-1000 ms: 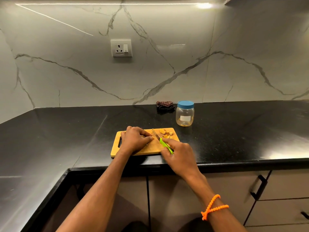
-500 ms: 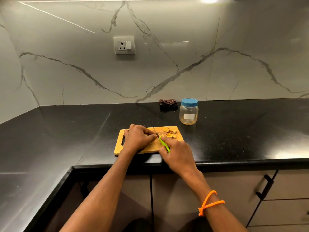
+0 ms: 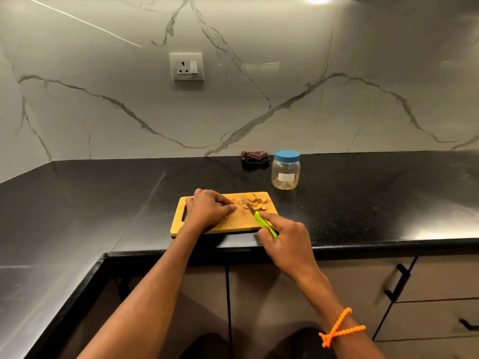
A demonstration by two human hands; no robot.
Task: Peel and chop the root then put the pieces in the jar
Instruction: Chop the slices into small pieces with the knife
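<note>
Gripping knife (image 3: 259, 217) beside root pieces (image 3: 255, 200), cutting board (image 3: 238, 224) at counter (image 3: 363, 203) edge.

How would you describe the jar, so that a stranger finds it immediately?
Look along the black countertop toward the marble wall. Just beyond the far right corner of the wooden cutting board stands the jar: clear plastic, blue lid, white label. The dark folded cloth on its left is flat and opaque.

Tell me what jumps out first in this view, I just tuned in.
Both hands work on the wooden cutting board at the black counter's front edge: the right hand grips a green-handled knife, the left hand pins the root. Cut pieces lie at the board's far right; the blue-lidded jar stands behind.
</note>
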